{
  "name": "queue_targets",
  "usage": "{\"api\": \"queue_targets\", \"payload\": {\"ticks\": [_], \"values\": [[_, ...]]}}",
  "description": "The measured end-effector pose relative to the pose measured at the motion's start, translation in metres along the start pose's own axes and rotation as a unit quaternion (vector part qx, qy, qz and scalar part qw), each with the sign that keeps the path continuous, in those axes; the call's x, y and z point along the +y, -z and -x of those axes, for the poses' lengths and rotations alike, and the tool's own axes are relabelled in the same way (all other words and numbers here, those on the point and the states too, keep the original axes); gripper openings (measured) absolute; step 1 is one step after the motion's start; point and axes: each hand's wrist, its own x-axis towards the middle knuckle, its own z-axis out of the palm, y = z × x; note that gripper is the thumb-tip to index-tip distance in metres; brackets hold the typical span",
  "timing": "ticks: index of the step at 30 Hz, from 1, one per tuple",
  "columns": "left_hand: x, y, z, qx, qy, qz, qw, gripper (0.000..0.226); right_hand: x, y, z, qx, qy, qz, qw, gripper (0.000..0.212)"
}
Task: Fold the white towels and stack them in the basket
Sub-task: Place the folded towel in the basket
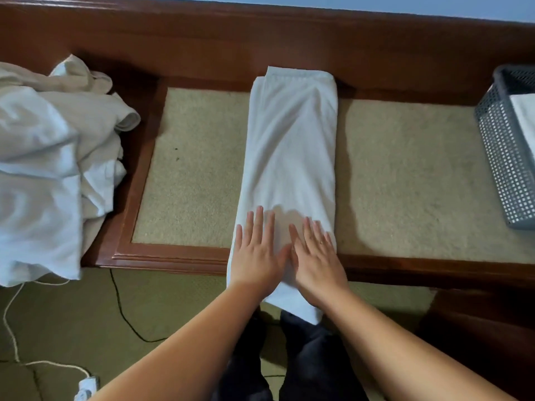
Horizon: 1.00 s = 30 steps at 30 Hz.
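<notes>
**Both palms flat on a long folded towel**

The bench [405, 175] runs the whole width of the view: dark red-brown wood frame w/ a beige carpet-like top panel. Below its front edge is an olive-green floor [58, 322].

On the left end of the bench sits a big heap of unfolded white towels [49, 157], rumpled, spilling over the front edge and hanging toward the floor.

In the middle lies one white towel [292, 157], folded into a long narrow strip. It runs front to back across the bench; its far end touches the raised wooden back rail, its near end droops over the front edge, in front of the person's dark trousers [301, 366].

At the far right edge of the view stands a grey perforated basket [503, 157] on the bench, partly cut off. Something white shows inside it, prob. a folded towel [525, 117], but too little is visible to be sure.

The left hand [256, 256] and right hand [317, 260] rest side by side on the near end of the strip, right at the bench edge. Fingers on both are straight and a bit spread, palms down, pressing the cloth, gripping nothing. Thumbs nearly touch.

On the floor at left: a thin black cable [124, 314], a white cord [11, 328] and a white plug block [86, 386].
</notes>
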Motion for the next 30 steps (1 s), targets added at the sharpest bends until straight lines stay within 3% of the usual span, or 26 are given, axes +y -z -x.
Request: {"api": "queue_targets", "payload": {"ticks": [7, 15, 18, 23, 30], "values": [[-0.003, -0.018, -0.009, 0.008, 0.007, -0.064, 0.998, 0.114, 0.028, 0.029, -0.082, -0.013, 0.015, 0.069, 0.997, 0.073], [-0.002, -0.020, -0.010, 0.005, 0.010, -0.057, 0.998, 0.125, 0.051, 0.088, -0.245, -0.067, -0.076, 0.052, 0.993, 0.099], [-0.003, -0.023, -0.011, 0.011, 0.008, -0.049, 0.999, 0.127, 0.028, 0.102, -0.276, -0.063, -0.145, 0.034, 0.987, 0.095], [-0.004, -0.027, -0.008, 0.037, 0.003, -0.020, 0.999, 0.126, -0.031, 0.070, -0.244, -0.065, -0.013, 0.052, 0.996, 0.085], [-0.007, -0.036, -0.014, 0.099, -0.008, -0.014, 0.995, 0.127, -0.028, 0.116, -0.364, -0.098, -0.044, 0.080, 0.991, 0.109]]}}
